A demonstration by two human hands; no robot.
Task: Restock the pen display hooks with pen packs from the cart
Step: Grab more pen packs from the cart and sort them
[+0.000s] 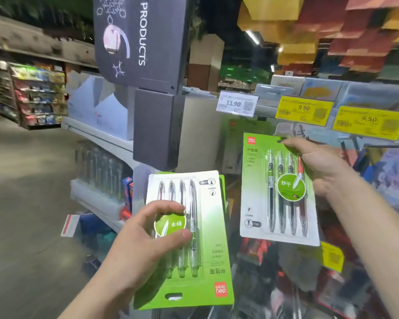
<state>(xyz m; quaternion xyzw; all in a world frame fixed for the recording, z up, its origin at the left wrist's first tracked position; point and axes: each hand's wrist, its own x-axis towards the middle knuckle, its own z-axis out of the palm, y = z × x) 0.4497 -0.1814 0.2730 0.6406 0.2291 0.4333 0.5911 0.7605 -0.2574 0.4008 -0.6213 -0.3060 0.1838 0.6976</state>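
Nearest me, my left hand (148, 229) pinches a stack of pen packs (189, 245), thumb on the front, upside down with the hang hole toward me; I see at least two cards, the top one holding four pens. I judge it's my reserve supply. To the right, my right hand (320, 164) pinches one upright pen pack (279, 189) by its top edge, near the hole, raised toward the display hook (387, 145) under three price tags (304, 110), ready for hanging. The cart isn't visible.
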